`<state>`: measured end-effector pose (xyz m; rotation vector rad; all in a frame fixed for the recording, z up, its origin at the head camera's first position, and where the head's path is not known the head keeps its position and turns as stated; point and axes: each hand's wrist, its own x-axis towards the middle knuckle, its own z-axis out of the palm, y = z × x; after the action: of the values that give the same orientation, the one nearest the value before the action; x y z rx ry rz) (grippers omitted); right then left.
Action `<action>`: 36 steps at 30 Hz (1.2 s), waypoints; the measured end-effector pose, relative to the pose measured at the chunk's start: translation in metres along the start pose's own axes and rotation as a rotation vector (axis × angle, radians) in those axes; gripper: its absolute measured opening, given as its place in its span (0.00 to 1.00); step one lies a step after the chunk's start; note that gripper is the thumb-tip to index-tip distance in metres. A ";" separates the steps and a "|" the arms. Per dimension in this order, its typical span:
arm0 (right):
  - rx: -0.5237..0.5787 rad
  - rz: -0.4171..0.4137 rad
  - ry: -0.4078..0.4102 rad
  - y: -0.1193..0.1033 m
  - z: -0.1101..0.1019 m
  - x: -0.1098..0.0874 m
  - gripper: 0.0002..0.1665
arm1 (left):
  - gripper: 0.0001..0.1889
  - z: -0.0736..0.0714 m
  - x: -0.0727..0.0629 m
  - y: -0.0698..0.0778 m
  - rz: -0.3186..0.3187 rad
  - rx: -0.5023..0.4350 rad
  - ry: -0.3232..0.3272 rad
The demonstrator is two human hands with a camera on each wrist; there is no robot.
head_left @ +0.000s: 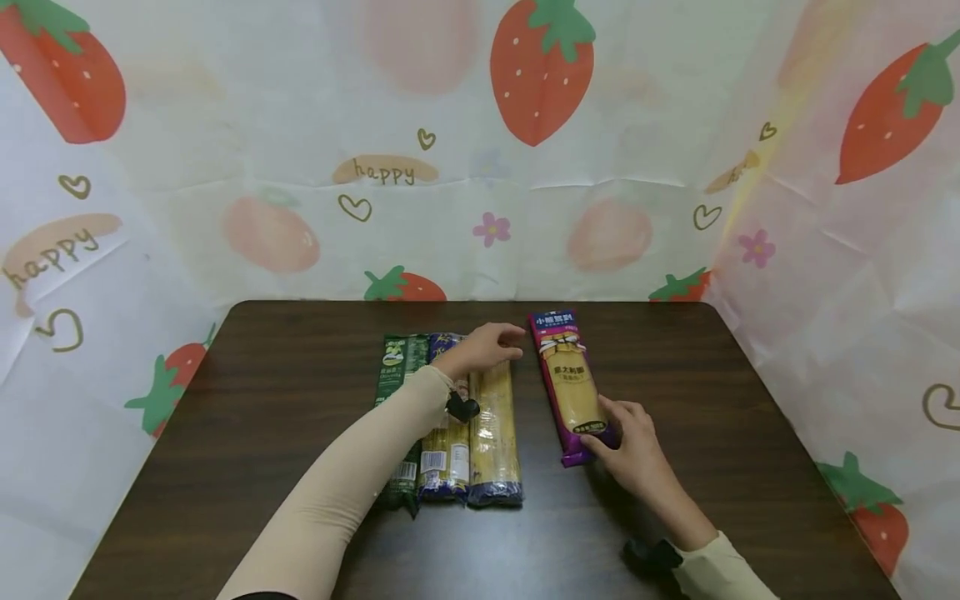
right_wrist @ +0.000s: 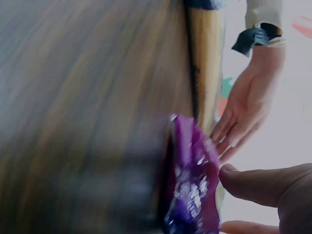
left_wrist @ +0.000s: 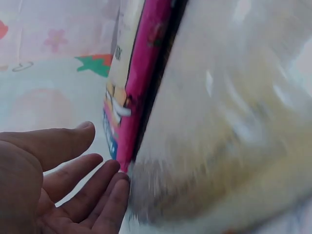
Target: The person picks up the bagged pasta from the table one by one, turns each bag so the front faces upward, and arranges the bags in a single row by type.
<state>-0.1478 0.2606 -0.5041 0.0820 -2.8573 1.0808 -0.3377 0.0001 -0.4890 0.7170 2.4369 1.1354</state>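
Note:
A pink and purple spaghetti packet point(head_left: 570, 375) lies slightly tilted on the dark table. Its near end is held between the thumb and fingers of my right hand point(head_left: 630, 442); the purple end point(right_wrist: 192, 180) shows close up in the right wrist view. Over the far end of the clear spaghetti packet point(head_left: 495, 442) hovers my left hand point(head_left: 483, 347), fingers loosely bent and holding nothing. In the left wrist view, its fingertips point(left_wrist: 119, 183) are close to the two packets' ends; contact is unclear. My left forearm partly covers the green packet point(head_left: 393, 379) and the blue-and-yellow packet point(head_left: 444, 462).
Three packets lie side by side left of the pink one, with a narrow gap of table point(head_left: 300, 392) between. A strawberry-printed cloth point(head_left: 465, 233) hangs behind the table's far edge and along both sides.

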 end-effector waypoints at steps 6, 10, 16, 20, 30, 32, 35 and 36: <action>0.015 -0.130 0.045 -0.015 0.008 -0.001 0.39 | 0.28 -0.011 -0.014 -0.007 0.002 0.093 0.033; 0.030 -0.181 0.019 -0.024 0.016 0.000 0.39 | 0.30 -0.020 -0.027 -0.012 0.010 0.227 0.043; 0.030 -0.261 -0.061 -0.034 0.028 -0.002 0.42 | 0.37 -0.029 -0.041 -0.023 -0.010 0.373 0.001; 0.057 -0.348 -0.134 -0.042 0.036 -0.005 0.44 | 0.41 -0.030 -0.042 -0.028 -0.019 0.362 -0.042; 0.044 -0.295 -0.370 -0.063 0.056 -0.010 0.63 | 0.41 -0.030 -0.040 -0.024 -0.095 0.354 -0.060; 0.023 -0.291 -0.386 -0.065 0.061 -0.011 0.66 | 0.41 -0.030 -0.040 -0.023 -0.114 0.356 -0.056; 0.000 -0.289 -0.392 -0.066 0.063 -0.012 0.67 | 0.41 -0.029 -0.039 -0.022 -0.133 0.378 -0.047; -0.011 -0.284 -0.397 -0.066 0.063 -0.012 0.68 | 0.41 -0.028 -0.038 -0.021 -0.136 0.386 -0.047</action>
<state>-0.1343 0.1700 -0.5090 0.7574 -3.0497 1.0910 -0.3275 -0.0500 -0.4843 0.6623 2.6471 0.5947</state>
